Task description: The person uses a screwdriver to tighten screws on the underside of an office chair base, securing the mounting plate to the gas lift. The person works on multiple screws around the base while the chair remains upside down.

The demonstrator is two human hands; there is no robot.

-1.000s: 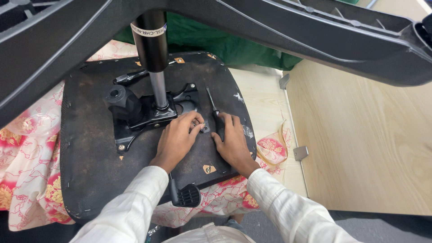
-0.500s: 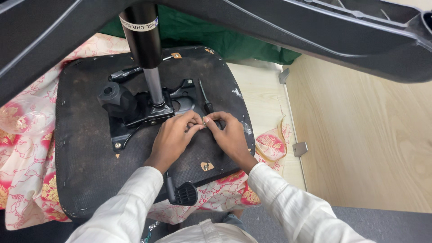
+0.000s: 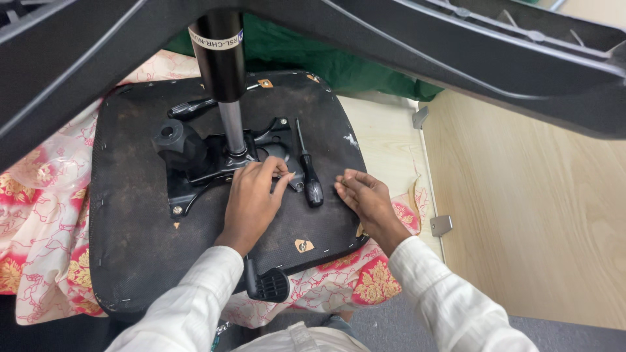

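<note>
On the upturned seat base (image 3: 130,248), left hand (image 3: 251,202) pinches the metal bracket (image 3: 202,173); right hand (image 3: 365,199) rests loosely curled, empty.

- Light: bright, even, indoor; seems to come from above, no hard glare.
- Wood panel (image 3: 521,195) at right is the brightest area, slightly washed out.
- Chair seat underside (image 3: 130,221) reads dark, matte; detail in its black metal plate (image 3: 195,176) is hard to make out.
- Soft shadows only: under left hand (image 3: 251,199) and right hand (image 3: 365,199), faint, short.
- Small shine on gas-lift column (image 3: 231,127) and screwdriver (image 3: 310,176) handle.
- Chair base arms (image 3: 456,45) across top are v. close to cam, soft, out of focus.
- Wide-angle bend at edges; white sleeves at bottom edge stretched, a bit blurred.
- Centre is sharp, no motion blur.
</note>
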